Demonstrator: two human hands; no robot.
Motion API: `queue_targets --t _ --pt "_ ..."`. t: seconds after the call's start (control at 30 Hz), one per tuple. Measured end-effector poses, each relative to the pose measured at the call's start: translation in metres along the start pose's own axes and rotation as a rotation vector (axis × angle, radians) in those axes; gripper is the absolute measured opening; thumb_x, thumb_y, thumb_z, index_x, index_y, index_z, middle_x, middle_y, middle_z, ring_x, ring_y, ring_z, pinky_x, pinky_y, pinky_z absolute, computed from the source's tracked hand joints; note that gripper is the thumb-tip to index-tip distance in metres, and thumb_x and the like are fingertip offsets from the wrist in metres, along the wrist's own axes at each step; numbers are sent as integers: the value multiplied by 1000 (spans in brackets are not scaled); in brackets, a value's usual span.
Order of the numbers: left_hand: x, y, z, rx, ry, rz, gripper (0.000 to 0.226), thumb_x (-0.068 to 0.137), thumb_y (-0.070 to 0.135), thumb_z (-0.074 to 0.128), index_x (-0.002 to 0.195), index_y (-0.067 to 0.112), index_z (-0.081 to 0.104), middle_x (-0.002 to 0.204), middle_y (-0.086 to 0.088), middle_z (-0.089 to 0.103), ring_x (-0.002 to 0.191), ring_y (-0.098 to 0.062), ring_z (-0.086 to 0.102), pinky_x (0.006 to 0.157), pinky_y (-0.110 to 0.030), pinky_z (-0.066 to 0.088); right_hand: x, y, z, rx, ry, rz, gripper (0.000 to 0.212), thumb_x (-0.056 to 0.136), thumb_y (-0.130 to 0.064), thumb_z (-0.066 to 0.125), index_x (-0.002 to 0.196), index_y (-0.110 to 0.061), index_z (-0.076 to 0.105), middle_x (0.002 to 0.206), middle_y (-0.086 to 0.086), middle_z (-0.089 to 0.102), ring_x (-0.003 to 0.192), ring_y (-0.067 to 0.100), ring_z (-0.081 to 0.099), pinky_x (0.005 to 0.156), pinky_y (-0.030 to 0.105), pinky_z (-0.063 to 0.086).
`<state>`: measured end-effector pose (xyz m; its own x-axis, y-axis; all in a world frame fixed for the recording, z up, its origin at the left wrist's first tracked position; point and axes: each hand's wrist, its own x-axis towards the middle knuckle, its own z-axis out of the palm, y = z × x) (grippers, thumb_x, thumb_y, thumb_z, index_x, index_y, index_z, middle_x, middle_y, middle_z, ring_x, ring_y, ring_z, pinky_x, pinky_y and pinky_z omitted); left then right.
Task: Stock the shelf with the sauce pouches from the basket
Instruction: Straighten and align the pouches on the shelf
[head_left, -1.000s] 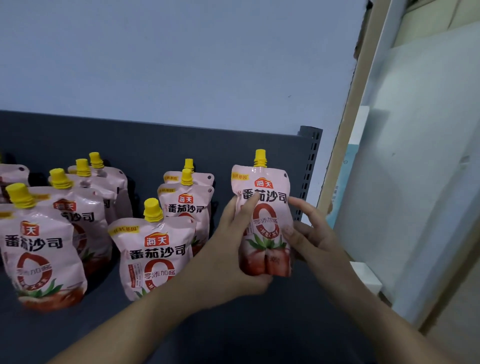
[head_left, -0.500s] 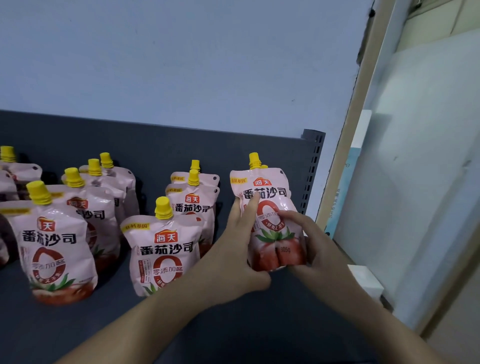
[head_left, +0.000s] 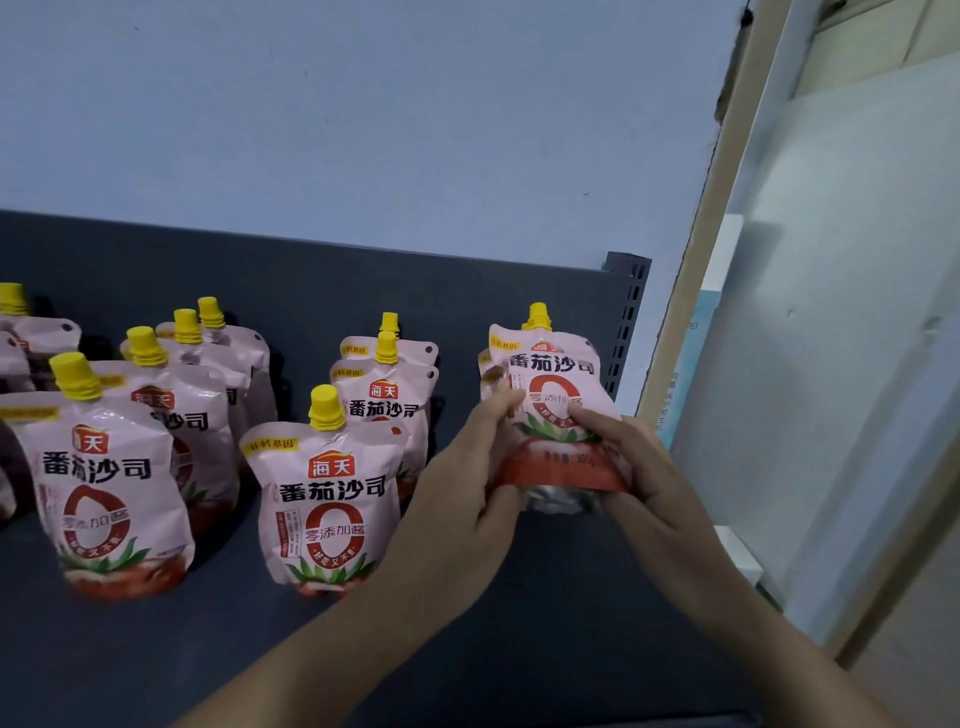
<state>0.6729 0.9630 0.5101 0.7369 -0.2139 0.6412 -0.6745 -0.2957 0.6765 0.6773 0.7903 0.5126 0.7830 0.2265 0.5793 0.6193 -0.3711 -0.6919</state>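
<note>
Hands both busy: left hand (head_left: 470, 486) and right hand (head_left: 636, 475) pinch a glossy, crinkly pink plastic sauce pouch (head_left: 553, 410) with yellow ribbed cap, tilted above the matte dark-grey metal shelf (head_left: 545, 613), right end.

On the sauce pouch (head_left: 553, 410) I hold near the right end of the shelf (head_left: 519, 649), dark characters read 番茄沙司 above a red "0" crossed by 零添加酱; the weight line below is too blurred to read. The front-centre pouch (head_left: 322, 499) shows the fullest label: yellow tag 非转基因, red badge 海天, then 番茄沙司 and 零添加酱. The front-left pouch (head_left: 111, 488) repeats 番茄沙司, with only 天 clear on its badge.
</note>
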Motion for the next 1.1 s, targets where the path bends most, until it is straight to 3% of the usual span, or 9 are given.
queue_targets --t 0.07,0.17,0.3,0.43,0.5,0.7,0.83,1.0,1.1 --pt "-1 7 1 -170 20 -28 66 84 1 51 134 38 31 130 23 50 121 1 51 96 -20 48 -2 1 -1 99 12 4 56 77 -11 46 111 -55 53 108 -43 47 111 -13 47 76 7 49" --pt "3 7 -1 -558 -51 -325 79 76 -15 60 125 41 32 103 39 63 101 3 64 77 -18 55 -7 6 1 220 66 7 58 77 -9 47 102 -61 55 106 -43 50 111 -11 51 76 13 52" --pt "19 9 -8 -1154 -232 -642 57 68 -3 63 124 3 52 114 -15 69 102 -27 67 83 -37 58 -13 15 4 221 62 -20 61 84 -2 47 109 -57 53 116 -34 49 117 -4 49 83 13 50" --pt "20 1 10 -737 -28 -687 39 79 -9 61 111 13 57 106 -8 71 101 -24 67 88 -40 55 -15 22 -6 301 -310 101 93 72 9 48 134 -54 21 132 -37 36 124 0 47 91 21 49" --pt "16 -7 15 -718 -6 -694 46 78 -14 60 111 18 56 106 -5 71 102 -22 66 89 -41 54 -10 25 -11 476 -313 239 96 76 8 57 132 -55 12 131 -22 52 119 10 57 85 27 54" --pt "22 -22 25 -530 -74 -587 42 87 -2 56 117 27 56 113 2 69 108 -14 64 91 -35 54 19 41 -7 171 -58 343 33 75 2 69 93 -24 61 77 -14 75 91 14 70 63 15 54" --pt "22 -20 27 -348 -9 -545 49 89 8 57 130 30 43 125 10 58 117 -8 53 96 -28 46 28 49 5 80 27 292 32 73 -1 72 89 -27 62 87 -12 71 86 5 69 69 19 57" --pt "-25 8 5 20 -56 -124 56 86 14 59 128 41 34 125 33 43 116 20 40 94 -1 36 38 58 4 160 -16 321 30 76 3 68 89 -23 61 82 -12 73 81 0 70 65 16 55" --pt "-46 10 -25 307 156 211 39 80 19 55 117 29 51 116 20 54 114 5 49 96 -8 37 41 62 5 194 -17 320 30 77 2 67 93 -23 61 87 -11 72 82 -2 69 64 14 54"
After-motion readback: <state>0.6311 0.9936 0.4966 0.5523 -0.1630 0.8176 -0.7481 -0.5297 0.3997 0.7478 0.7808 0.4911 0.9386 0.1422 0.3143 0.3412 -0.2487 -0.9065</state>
